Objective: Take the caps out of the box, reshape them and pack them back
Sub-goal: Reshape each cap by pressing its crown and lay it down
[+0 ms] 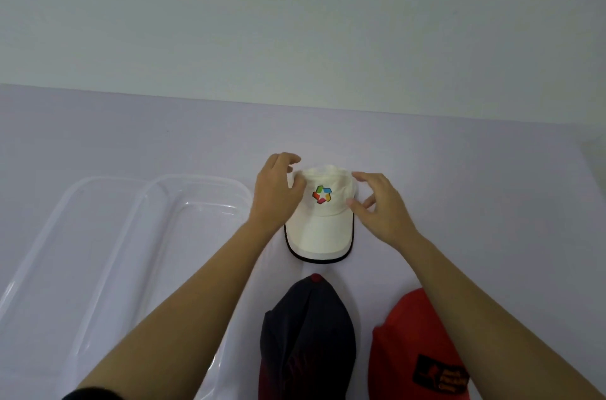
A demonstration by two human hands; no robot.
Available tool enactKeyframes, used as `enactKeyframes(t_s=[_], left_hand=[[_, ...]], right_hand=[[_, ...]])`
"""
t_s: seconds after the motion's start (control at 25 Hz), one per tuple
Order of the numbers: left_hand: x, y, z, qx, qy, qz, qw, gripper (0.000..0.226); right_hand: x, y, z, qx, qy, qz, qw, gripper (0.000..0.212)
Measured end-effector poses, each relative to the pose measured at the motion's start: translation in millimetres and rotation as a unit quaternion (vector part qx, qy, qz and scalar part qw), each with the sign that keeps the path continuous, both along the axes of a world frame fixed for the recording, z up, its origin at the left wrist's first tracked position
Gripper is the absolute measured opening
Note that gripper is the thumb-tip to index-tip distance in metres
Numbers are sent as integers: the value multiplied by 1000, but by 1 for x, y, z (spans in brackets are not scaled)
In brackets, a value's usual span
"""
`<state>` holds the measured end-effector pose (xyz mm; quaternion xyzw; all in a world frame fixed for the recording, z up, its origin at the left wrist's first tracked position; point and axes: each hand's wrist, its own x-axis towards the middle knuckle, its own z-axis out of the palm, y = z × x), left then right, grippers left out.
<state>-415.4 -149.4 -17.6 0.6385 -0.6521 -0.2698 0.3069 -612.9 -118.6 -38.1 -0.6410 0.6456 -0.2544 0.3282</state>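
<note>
White cap: soft fabric crown, stiff curved brim w/ dark piping, multicolour logo at front; sits upright on lilac tabletop. Left hand curls round crown's left side. Right hand half-curled at crown's right, fingertips at fabric, grip unclear. Step, prob.: reshaping crown. Next: needs even rounding, then packing into clear plastic box, left of white cap. Dark cap & red cap, camera-side of white cap, lie limp, creased.
</note>
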Motion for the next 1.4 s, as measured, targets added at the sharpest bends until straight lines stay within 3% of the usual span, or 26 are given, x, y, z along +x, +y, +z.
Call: enactKeyframes(t_s=[0.08,0.2,0.36,0.48,0.56,0.64,0.76,0.88,1.12,1.24,1.4], left_hand=[[7,-11,8,44,-48,-55,996,33],[15,-22,9,108,-55,-128,984,36],[17,-28,5,161,-16,-176,971,15],[18,-36,4,144,-198,-270,931,25],[16,-40,6,142,-266,-295,907,31],[13,-42,9,172,-226,-286,915,21],[6,-38,11,231,-35,-229,945,24],[4,-34,6,249,39,-192,949,13],[-3,-31,2,198,-91,-239,946,18],[-1,-30,7,189,-90,-232,950,20],[13,-21,8,205,-72,-150,964,52]], right_hand=[[3,-11,6,-27,22,48,998,47],[10,-21,7,8,34,93,995,55],[12,-30,6,27,63,90,994,41],[3,-38,12,46,188,116,974,28],[-1,-43,15,50,244,136,959,29],[0,-46,16,52,191,135,971,28],[5,-49,18,64,35,116,991,27],[12,-49,14,107,-4,88,990,18],[19,-50,7,120,49,97,987,28],[19,-48,7,90,58,106,989,28],[0,-35,5,44,14,94,994,38]])
